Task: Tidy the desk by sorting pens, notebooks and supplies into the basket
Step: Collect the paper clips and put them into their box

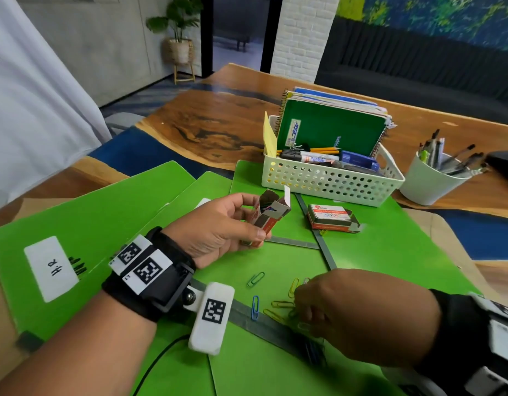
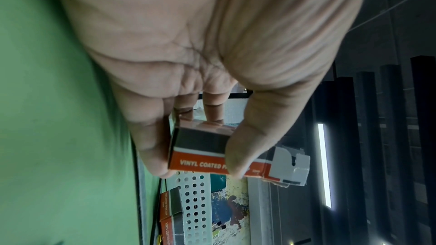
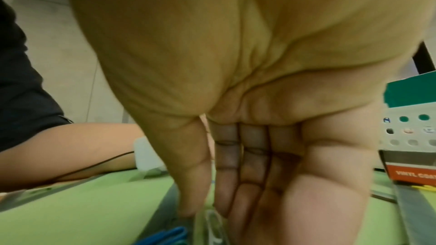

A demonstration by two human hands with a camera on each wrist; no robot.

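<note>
The left hand [image 1: 218,227] pinches a small open box [image 2: 205,157] between thumb and fingers; its orange band reads "VINYL COATED". The right hand [image 1: 358,312] reaches palm-down, fingertips [image 3: 221,206] gathered on loose paper clips [image 1: 281,304] lying on green folders [image 1: 389,252]; whether it pinches one cannot be told. Beyond stands the white basket [image 1: 329,181].

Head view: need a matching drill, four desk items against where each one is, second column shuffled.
Items:
1. open orange paper-clip box
2. closed orange paper-clip box
3. green spiral notebook
4. blue paper clip

Places:
A. standing in the white perforated basket
B. held in the left hand
C. lying across a grey folder strip
D. flat on the green folder, before the basket

Pairs: 1-B, 2-D, 3-A, 4-C
</note>
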